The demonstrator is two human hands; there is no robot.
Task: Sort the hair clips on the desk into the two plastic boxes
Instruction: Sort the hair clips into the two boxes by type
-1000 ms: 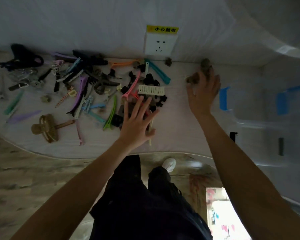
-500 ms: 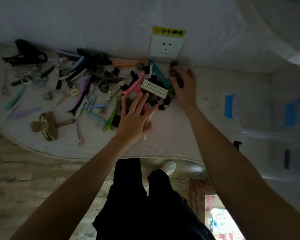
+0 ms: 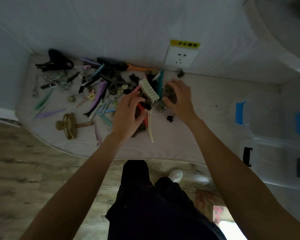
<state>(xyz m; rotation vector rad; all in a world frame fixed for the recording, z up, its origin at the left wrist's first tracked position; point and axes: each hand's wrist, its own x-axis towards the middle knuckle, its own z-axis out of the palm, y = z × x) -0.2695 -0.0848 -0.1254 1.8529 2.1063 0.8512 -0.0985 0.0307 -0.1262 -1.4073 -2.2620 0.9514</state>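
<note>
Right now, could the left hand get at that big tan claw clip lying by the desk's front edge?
Probably yes: the tan claw clip lies apart from the pile with nothing over it, just left of the left hand, which is busy in the pile.

Desk (image 3: 206, 101): pale wood-grain top, curved front edge, set against a white wall. Left and centre hold a loose heap of hair clips (image 3: 100, 87), many overlapping. Picked out: white comb clip (image 3: 149, 90); orange clip (image 3: 140, 68) by the wall; tan claw clip (image 3: 68, 123) lying apart near the front edge; cream clip (image 3: 150, 125); lilac clip (image 3: 49, 113); green clip (image 3: 43, 101). Small black clip (image 3: 170, 118) lies alone. Two clear boxes (image 3: 274, 135) stand at the right end.
</note>
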